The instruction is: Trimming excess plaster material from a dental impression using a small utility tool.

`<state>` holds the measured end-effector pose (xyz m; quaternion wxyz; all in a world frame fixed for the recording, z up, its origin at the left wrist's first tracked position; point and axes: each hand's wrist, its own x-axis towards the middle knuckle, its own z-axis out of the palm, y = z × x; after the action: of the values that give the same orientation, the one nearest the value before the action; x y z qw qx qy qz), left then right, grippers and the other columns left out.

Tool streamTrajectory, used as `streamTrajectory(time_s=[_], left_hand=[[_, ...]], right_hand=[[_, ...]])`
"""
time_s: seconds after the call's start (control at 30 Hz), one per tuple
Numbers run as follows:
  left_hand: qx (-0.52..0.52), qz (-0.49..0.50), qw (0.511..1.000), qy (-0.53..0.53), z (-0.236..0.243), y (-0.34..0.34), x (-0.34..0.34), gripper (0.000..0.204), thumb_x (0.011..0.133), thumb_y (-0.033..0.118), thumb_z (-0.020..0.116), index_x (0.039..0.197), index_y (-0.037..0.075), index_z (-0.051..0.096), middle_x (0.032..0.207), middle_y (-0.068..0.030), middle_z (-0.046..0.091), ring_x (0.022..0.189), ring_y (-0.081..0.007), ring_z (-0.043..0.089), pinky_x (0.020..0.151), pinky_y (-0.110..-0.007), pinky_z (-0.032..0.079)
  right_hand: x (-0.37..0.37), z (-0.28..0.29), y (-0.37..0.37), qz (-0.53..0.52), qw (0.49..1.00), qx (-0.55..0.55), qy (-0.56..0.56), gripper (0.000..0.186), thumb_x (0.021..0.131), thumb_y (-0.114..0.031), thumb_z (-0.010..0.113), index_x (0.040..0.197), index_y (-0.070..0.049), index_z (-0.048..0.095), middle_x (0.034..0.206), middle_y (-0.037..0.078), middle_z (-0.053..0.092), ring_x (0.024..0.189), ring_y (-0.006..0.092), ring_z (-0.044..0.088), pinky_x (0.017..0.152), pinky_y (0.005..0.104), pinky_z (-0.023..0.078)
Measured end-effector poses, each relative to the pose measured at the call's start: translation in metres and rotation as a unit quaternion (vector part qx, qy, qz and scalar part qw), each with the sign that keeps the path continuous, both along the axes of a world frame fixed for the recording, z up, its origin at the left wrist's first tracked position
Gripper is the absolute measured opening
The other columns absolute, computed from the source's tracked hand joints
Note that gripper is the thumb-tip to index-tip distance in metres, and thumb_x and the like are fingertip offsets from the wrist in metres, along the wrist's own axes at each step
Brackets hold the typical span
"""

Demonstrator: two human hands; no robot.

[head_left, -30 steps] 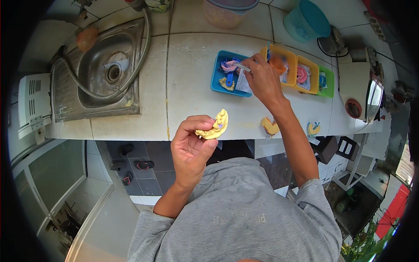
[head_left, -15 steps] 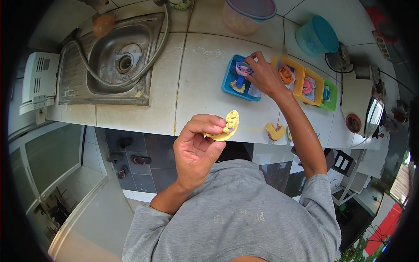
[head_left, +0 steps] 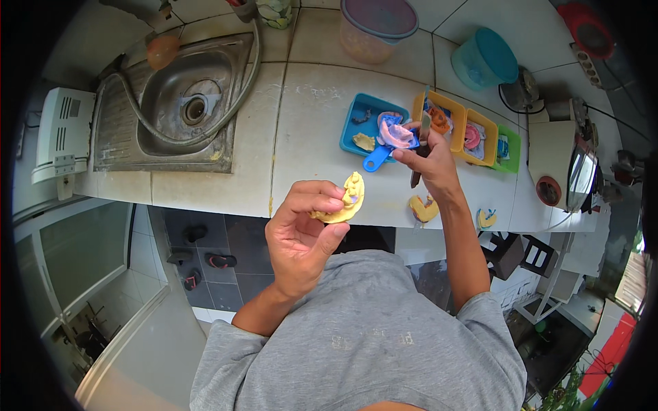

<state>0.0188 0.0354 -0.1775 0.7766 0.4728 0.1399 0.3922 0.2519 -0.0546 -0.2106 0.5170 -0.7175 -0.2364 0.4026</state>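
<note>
Single head view, looking steeply down, counter fairly near.

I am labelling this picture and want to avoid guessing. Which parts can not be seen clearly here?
- Head view: the palm side of the yellow cast is covered by the left hand.
- The dark tool in the right hand is mostly hidden by its fingers.
- Contents of the yellow trays are too small to tell.

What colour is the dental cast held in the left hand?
Pale yellow; the dental cast shows best in the head view.

Sink left; trays right; a cast, perhaps, before them.
</note>
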Motion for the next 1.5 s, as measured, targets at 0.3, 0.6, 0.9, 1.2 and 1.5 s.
streamTrajectory(time_s=[0.3, 0.6, 0.9, 1.2, 1.5], left_hand=[[-0.059, -0.042, 0.997, 0.006, 0.009, -0.004, 0.004, 0.043, 0.086, 0.003, 0.072, 0.123, 0.001, 0.050, 0.110, -0.0127, 0.061, 0.110, -0.0204, 0.061, 0.099, -0.033, 0.049], [-0.066, -0.096, 0.993, -0.024, 0.029, -0.015, 0.011, 0.055, 0.091, 0.010, 0.059, 0.139, 0.003, 0.034, 0.107, -0.0115, 0.051, 0.114, -0.0301, 0.058, 0.099, -0.047, 0.052], [-0.080, -0.097, 0.992, 0.020, 0.032, -0.014, 0.007, 0.061, 0.090, 0.027, 0.068, 0.139, 0.005, 0.038, 0.106, -0.0114, 0.058, 0.105, -0.0242, 0.060, 0.088, -0.037, 0.053], [-0.107, -0.112, 0.987, 0.050, 0.034, -0.013, 0.004, 0.066, 0.090, 0.030, 0.067, 0.140, 0.002, 0.036, 0.104, -0.0116, 0.059, 0.100, -0.0224, 0.062, 0.083, -0.034, 0.056], [-0.129, -0.132, 0.982, 0.043, 0.034, -0.010, 0.005, 0.071, 0.091, 0.031, 0.065, 0.144, -0.003, 0.032, 0.100, -0.0091, 0.057, 0.097, -0.0205, 0.063, 0.080, -0.033, 0.058]], right_hand=[[-0.044, 0.031, -0.037, -0.022, 0.980, 0.131, 0.148, 0.054, 0.072, -0.016, 0.087, 0.116, 0.001, 0.061, 0.082, 0.001, 0.065, 0.062, 0.0041, 0.058, 0.043, 0.0172, 0.043], [-0.051, 0.059, -0.059, 0.039, 0.957, 0.218, 0.187, 0.048, 0.079, -0.014, 0.082, 0.120, 0.000, 0.061, 0.111, 0.008, 0.068, 0.100, 0.0129, 0.065, 0.094, 0.0296, 0.050], [-0.056, 0.061, -0.063, 0.046, 0.950, 0.230, 0.208, 0.051, 0.079, -0.009, 0.080, 0.122, 0.005, 0.057, 0.123, 0.017, 0.064, 0.111, 0.0200, 0.064, 0.100, 0.0357, 0.051], [-0.059, 0.064, -0.061, 0.041, 0.952, 0.228, 0.198, 0.050, 0.079, -0.010, 0.081, 0.120, 0.006, 0.058, 0.124, 0.019, 0.063, 0.110, 0.0214, 0.065, 0.097, 0.0361, 0.053], [-0.060, 0.064, -0.060, 0.048, 0.951, 0.239, 0.190, 0.042, 0.079, -0.010, 0.080, 0.112, 0.004, 0.059, 0.124, 0.022, 0.063, 0.110, 0.0222, 0.065, 0.096, 0.0361, 0.053]])
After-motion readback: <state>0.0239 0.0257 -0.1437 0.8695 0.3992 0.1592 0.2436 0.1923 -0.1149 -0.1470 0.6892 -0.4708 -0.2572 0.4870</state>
